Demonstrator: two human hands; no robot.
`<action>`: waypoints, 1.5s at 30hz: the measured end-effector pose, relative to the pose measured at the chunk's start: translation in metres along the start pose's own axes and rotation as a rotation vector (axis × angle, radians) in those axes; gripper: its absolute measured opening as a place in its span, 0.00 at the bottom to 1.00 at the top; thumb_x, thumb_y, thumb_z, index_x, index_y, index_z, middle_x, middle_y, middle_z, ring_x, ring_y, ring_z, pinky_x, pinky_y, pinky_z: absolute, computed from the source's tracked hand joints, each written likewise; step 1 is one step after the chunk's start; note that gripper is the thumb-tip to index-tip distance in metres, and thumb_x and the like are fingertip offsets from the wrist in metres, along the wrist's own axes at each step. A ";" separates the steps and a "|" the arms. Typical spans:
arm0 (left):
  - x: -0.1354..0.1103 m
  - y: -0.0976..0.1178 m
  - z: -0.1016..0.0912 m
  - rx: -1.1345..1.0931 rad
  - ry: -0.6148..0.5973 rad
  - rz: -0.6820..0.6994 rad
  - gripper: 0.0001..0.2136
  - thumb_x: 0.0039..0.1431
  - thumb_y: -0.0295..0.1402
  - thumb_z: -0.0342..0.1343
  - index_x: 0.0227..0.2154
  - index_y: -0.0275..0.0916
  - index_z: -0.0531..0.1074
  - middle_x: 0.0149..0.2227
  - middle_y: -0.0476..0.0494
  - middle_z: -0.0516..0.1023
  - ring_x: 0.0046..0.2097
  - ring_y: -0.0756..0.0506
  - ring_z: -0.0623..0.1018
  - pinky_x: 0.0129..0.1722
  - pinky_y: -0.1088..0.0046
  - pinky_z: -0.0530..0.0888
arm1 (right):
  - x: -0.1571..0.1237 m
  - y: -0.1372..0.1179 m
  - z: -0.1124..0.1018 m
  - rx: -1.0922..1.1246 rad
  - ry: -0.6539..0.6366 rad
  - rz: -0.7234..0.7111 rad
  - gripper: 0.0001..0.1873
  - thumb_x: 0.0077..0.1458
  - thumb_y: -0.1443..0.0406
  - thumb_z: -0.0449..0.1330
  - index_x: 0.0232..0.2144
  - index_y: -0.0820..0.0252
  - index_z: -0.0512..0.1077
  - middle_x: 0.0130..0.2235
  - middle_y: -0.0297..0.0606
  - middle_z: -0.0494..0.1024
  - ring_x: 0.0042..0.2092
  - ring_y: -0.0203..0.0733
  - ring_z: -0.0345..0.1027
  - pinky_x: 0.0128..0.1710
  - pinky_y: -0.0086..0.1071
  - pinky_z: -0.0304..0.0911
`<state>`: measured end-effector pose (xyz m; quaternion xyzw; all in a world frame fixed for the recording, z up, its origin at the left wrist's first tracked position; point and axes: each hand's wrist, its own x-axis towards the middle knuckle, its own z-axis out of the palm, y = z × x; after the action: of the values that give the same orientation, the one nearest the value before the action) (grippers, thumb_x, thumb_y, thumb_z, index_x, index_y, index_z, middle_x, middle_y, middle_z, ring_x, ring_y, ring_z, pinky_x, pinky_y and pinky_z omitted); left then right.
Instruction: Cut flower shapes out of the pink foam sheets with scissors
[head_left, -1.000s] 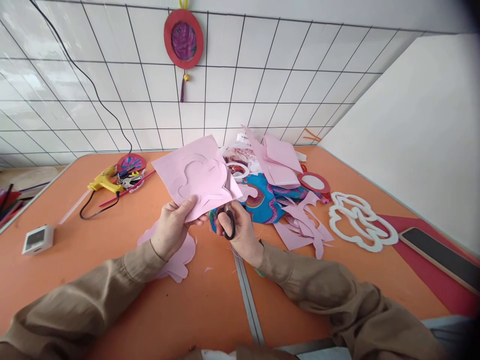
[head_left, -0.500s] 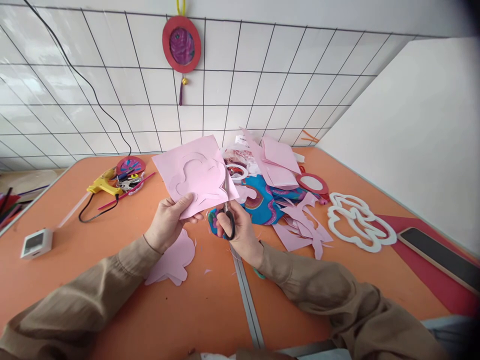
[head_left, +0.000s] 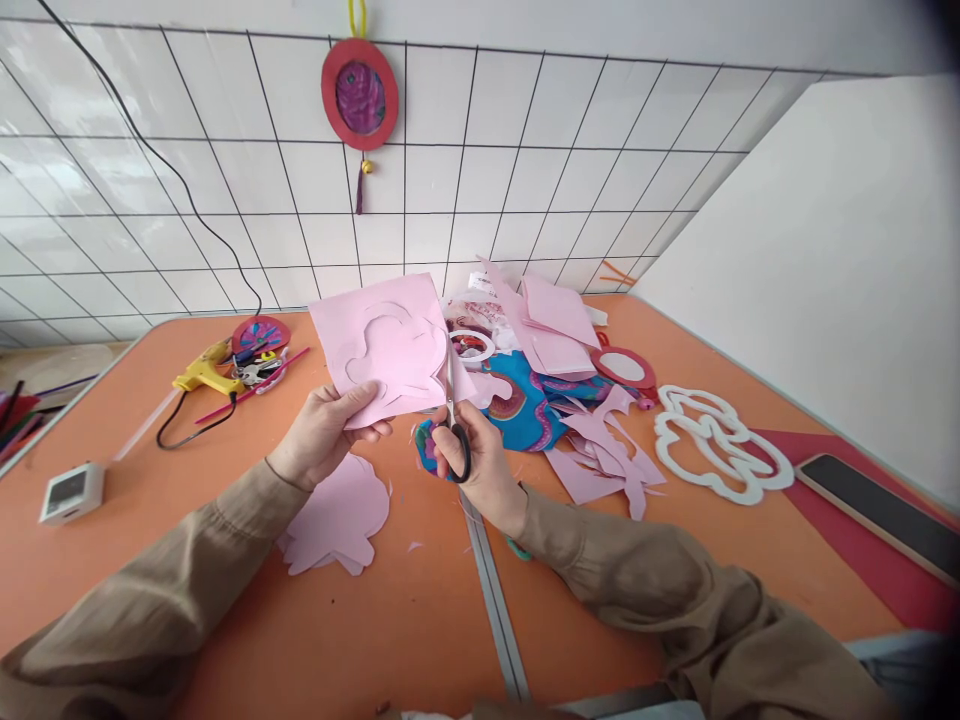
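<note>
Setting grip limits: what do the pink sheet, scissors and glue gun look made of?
Pink sheet: matte, perhaps paper or thin felt; no gloss, crisp edges. Scissors: metal blades, silvery sheen; smooth black handle, probably plastic. Glue gun: likely plastic, smooth yellow body.

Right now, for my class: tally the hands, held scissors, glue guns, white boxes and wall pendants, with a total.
Hands: 2, left hand and right hand
Held scissors: 1
Glue gun: 1
White box: 1
Wall pendant: 1
Total: 6
</note>
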<state>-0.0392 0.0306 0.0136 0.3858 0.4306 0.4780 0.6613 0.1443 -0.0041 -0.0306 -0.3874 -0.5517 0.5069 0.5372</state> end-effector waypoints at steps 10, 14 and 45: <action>0.008 0.007 -0.012 -0.082 0.007 -0.025 0.08 0.60 0.23 0.57 0.26 0.29 0.77 0.21 0.44 0.77 0.19 0.53 0.75 0.15 0.86 0.72 | -0.006 0.003 -0.004 0.103 -0.045 -0.011 0.22 0.57 0.45 0.58 0.37 0.58 0.64 0.20 0.26 0.69 0.21 0.31 0.64 0.22 0.26 0.57; 0.010 0.011 -0.014 -0.097 0.004 -0.022 0.10 0.62 0.22 0.54 0.26 0.30 0.77 0.20 0.44 0.77 0.18 0.53 0.74 0.15 0.86 0.72 | -0.009 0.001 -0.005 0.115 -0.119 -0.032 0.24 0.56 0.44 0.59 0.36 0.59 0.64 0.23 0.28 0.69 0.22 0.32 0.66 0.23 0.28 0.59; 0.002 0.005 -0.013 0.087 -0.161 -0.109 0.14 0.44 0.38 0.72 0.19 0.30 0.79 0.14 0.41 0.76 0.15 0.51 0.73 0.15 0.83 0.70 | 0.008 -0.020 -0.017 0.055 -0.072 -0.052 0.24 0.54 0.45 0.62 0.35 0.59 0.66 0.20 0.27 0.69 0.21 0.32 0.64 0.23 0.28 0.58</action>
<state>-0.0528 0.0349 0.0134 0.4271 0.4167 0.3895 0.7016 0.1625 0.0023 -0.0113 -0.3395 -0.5664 0.5214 0.5404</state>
